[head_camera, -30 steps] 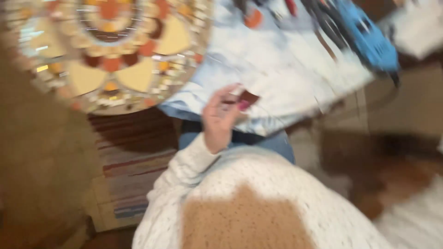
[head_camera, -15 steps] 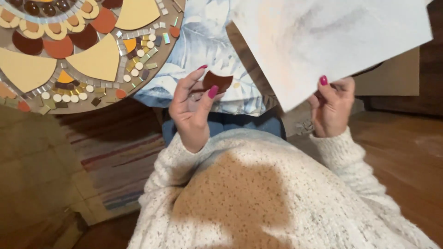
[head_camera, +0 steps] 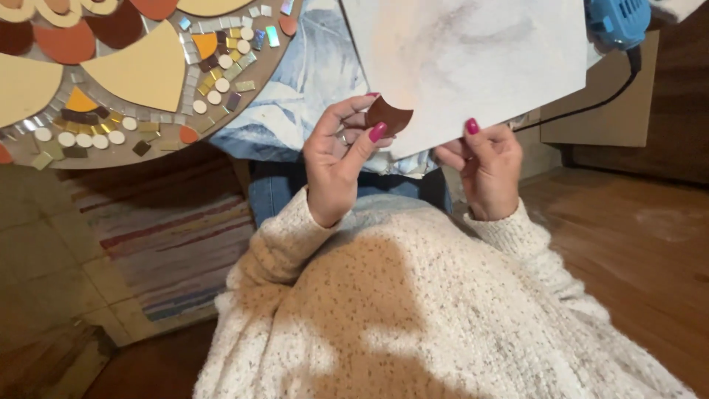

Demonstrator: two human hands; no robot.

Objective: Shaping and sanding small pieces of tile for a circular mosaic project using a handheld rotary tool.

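Note:
My left hand [head_camera: 338, 159] pinches a small dark brown curved tile piece [head_camera: 388, 116] between thumb and fingers, held up in front of me. My right hand [head_camera: 484, 166] grips the lower edge of a large white, grey-smudged square tile [head_camera: 473, 66], thumb on its face. The brown piece sits just beside the white tile's lower left edge. Both hands hover over my lap, above a white knitted sweater.
A round mosaic panel [head_camera: 111, 74] with yellow, orange, brown and mirror pieces lies at the upper left. A blue-white cloth [head_camera: 295, 96] lies beneath it. A blue power tool [head_camera: 617, 21] with a black cord sits top right. Striped rug [head_camera: 170, 251] and wooden floor [head_camera: 635, 236] below.
My left hand with the brown piece came up from the lap. My right hand came into view holding the white tile, and both now sit closer and larger in view.

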